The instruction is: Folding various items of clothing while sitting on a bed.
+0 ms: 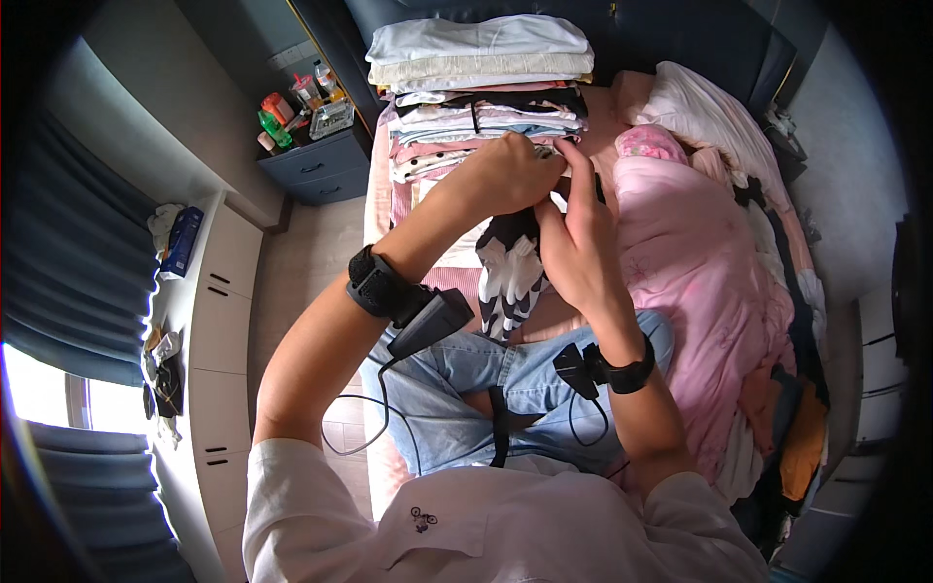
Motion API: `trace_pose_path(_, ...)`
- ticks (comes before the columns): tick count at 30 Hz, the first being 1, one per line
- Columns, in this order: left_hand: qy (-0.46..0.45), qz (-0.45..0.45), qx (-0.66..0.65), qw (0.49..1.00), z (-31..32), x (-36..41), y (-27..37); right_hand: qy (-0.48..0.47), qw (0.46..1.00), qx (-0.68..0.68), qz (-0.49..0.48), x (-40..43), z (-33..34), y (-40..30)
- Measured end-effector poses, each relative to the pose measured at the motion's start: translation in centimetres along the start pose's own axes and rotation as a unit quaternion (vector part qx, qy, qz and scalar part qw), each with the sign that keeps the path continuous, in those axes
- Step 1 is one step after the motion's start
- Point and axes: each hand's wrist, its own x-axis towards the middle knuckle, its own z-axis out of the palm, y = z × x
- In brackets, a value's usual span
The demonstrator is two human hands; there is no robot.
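A black-and-white patterned garment (512, 277) hangs bunched from my hands above my crossed legs. My left hand (519, 175) is curled, knuckles up, around its upper part. Against it, my right hand (583, 240) pinches the cloth between thumb and extended forefinger. Part of the grip is hidden behind the fingers. Just beyond stands a tall stack of folded clothes (481, 95), with white and grey pieces on top and dotted, pink and black ones lower down. Closer to me, a pink striped cloth (444, 279) lies under white folded fabric.
On the bed's right are a rumpled pink quilt (700, 240), a white pillow (692, 102) and loose clothes (802, 437). A dark nightstand (321, 171) bearing bottles stands at the back left. White cabinets (222, 321) line the left wall. Cables (379, 408) hang from my wrist devices.
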Motion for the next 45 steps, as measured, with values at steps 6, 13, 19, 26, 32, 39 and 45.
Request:
trace_pose_path(6,-0.172,0.008,0.012,0.985,-1.9,1.0,-1.0,-0.072,0.99,0.107,0.062,0.2,-2.2,0.7)
trace_pose_path(13,-0.205,-0.241,-0.168,0.934,-4.4,3.1,0.7,-0.128,0.885,0.412,0.177,-0.5,-3.3,2.8)
trace_pose_path(19,-0.134,-0.194,-0.055,0.97,-7.7,4.5,0.6,0.059,0.894,0.428,0.123,-1.2,-2.8,4.0)
trace_pose_path(26,-0.121,-0.292,-0.112,0.942,-20.0,7.1,6.6,0.124,0.799,0.412,0.42,-11.7,3.2,26.4)
trace_pose_path(32,-0.063,-0.241,-0.058,0.967,-21.4,4.7,5.0,0.038,0.775,0.555,0.301,-15.1,7.2,27.0)
trace_pose_path(39,-0.016,-0.251,-0.357,0.9,-11.9,2.5,-7.6,0.073,0.746,0.508,0.425,-9.8,2.8,29.7)
trace_pose_path(45,-0.006,-0.381,-0.44,0.813,1.9,-4.4,-17.2,0.079,0.901,0.22,0.366,-5.5,-3.3,33.7)
